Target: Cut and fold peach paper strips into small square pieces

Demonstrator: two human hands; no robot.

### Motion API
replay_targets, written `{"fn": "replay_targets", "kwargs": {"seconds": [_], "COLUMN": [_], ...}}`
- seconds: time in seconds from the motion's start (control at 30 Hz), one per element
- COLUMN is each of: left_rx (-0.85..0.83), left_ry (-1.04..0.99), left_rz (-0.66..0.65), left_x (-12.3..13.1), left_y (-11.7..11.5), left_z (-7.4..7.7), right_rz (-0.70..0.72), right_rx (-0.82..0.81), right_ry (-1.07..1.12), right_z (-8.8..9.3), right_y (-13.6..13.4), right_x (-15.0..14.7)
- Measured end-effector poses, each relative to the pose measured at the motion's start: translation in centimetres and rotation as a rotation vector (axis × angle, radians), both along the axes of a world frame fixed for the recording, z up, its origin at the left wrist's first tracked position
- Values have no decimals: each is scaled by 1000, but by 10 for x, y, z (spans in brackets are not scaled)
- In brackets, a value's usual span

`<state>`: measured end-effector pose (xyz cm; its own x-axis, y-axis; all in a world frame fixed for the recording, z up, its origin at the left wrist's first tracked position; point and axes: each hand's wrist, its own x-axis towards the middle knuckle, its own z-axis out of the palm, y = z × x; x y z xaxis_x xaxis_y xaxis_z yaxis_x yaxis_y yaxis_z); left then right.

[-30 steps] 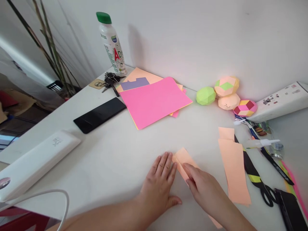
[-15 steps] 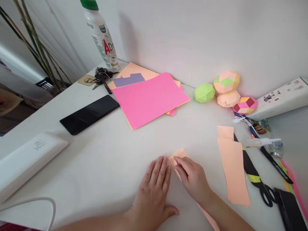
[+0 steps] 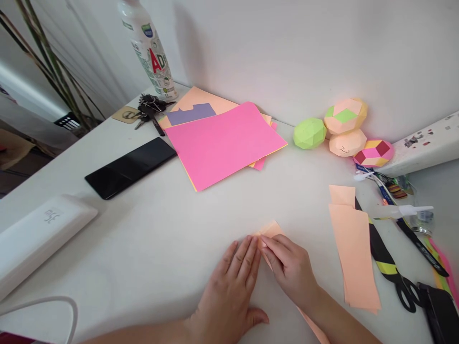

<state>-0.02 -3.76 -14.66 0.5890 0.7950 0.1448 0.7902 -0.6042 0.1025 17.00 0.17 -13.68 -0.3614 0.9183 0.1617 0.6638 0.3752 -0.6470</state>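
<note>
A peach paper strip [image 3: 271,229] lies on the white table, its far end showing beyond my fingers and its near end under my right forearm. My right hand [image 3: 292,267] is closed in a pinch on the strip, thumb and index finger at its left edge near the far end. My left hand [image 3: 231,284] rests flat on the table with fingers stretched out and thumb apart. Its fingertips touch the strip's left edge, close to my right fingertips. More peach strips [image 3: 353,253] lie to the right, beside black scissors [image 3: 387,267] with yellow-green bands.
Pink paper sheets [image 3: 222,143] lie at the back, near a black phone [image 3: 131,167], keys [image 3: 150,107] and a white bottle [image 3: 152,57]. Green [image 3: 310,134] and peach [image 3: 347,142] faceted paper shapes stand by the wall. A white power bank [image 3: 46,239] is at left.
My left hand has slid slightly right, so its fingertips now meet the strip beside my right fingers. The right hand keeps its pinch. The camera view has shifted a little.
</note>
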Motion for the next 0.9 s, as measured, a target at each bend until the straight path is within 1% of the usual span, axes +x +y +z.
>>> {"fn": "replay_targets", "kwargs": {"seconds": [0.13,0.37,0.5,0.57,0.7,0.9], "left_rx": [6,25,25,20,22,32], "left_ry": [11,30,27,18,21,28], "left_rz": [3,37,39,44,54,58], "left_x": [0,0,-1,0,0,0], "left_y": [-1,-4,-4,-4,-4,-4], "left_z": [0,2,3,3,4,5], "right_rz": [1,19,31,26,-30,-131], "right_rx": [50,64,54,14,-86,-228], "right_ry": [-11,-5,64,126,227,273], "right_z": [0,3,2,2,5,11], "right_y": [-2,0,1,1,2,4], "right_x": [-2,-5,-3,-2,-4,-8]}}
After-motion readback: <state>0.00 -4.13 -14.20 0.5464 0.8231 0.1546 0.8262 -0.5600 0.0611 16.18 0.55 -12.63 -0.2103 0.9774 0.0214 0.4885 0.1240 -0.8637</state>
